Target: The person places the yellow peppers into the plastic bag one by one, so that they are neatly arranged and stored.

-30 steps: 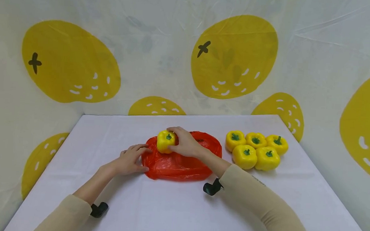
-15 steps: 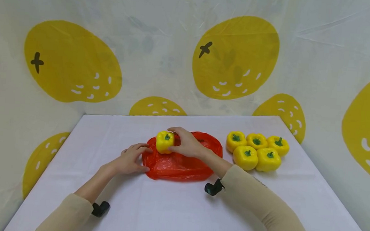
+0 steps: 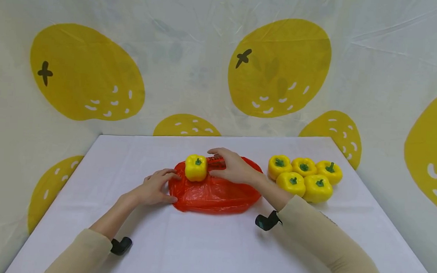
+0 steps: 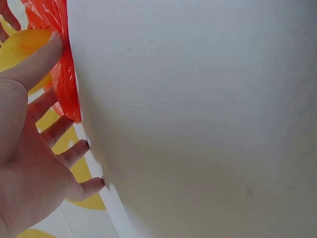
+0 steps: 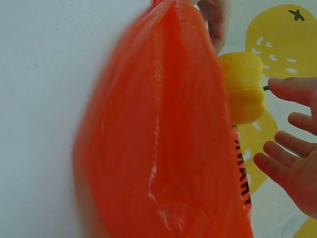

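A yellow bell pepper with a green stem stands upright on the left part of a red plastic bag, which lies flat with dark print on it. My right hand is just right of the pepper, over the bag, its fingers spread and holding nothing. In the right wrist view a gap shows between the pepper and most of the hand. My left hand rests at the bag's left edge, fingers spread; in the left wrist view its thumb touches the red plastic.
Several more yellow bell peppers stand in a cluster right of the bag, near my right forearm. A white cloth covers the table. Behind it hangs a pale curtain with big yellow fruit prints.
My right hand has let go of the yellow bell pepper and moved a little to the right. The pepper stays on the bag. My left hand has hardly moved.
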`<state>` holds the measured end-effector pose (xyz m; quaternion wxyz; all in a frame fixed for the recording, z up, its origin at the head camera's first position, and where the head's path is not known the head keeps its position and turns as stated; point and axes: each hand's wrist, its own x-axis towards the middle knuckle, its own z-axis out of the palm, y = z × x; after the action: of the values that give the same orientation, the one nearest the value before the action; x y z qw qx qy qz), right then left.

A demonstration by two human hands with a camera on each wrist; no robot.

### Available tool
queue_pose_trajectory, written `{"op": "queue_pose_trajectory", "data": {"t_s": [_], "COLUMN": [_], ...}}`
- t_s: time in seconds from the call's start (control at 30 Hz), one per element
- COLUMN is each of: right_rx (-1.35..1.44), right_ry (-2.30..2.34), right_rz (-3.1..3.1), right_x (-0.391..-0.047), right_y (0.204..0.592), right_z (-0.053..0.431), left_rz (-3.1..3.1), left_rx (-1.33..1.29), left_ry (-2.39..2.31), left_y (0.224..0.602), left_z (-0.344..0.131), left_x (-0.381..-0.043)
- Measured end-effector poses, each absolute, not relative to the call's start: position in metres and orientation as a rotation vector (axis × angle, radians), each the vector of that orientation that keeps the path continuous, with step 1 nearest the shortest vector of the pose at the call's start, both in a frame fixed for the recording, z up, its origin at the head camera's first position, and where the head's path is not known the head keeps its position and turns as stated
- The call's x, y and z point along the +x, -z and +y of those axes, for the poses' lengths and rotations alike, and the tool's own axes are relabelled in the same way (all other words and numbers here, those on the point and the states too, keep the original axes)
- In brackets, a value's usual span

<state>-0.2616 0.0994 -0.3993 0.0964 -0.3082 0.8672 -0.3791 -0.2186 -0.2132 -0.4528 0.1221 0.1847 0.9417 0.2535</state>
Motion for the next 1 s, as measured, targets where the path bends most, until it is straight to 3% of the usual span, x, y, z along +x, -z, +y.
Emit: {"op": "queue_pose_trajectory", "data": {"t_s": [0.57,1.0], "right_rx": [-1.009,-0.884], "right_ry": [1.033,1.046], "right_rz": [2.622,2.641], "right_x": [-0.247,-0.246], "right_y": [0.369,0.356], "right_z": [0.153,0.207], "left_rz": [2.753,2.748], "left_rx": [0.568,0.549], "left_ry": [-0.740,-0.703], "left_y": [0.451,0.452], "left_z": [-0.213,-0.214], "left_x": [-0.221,-0.221]}}
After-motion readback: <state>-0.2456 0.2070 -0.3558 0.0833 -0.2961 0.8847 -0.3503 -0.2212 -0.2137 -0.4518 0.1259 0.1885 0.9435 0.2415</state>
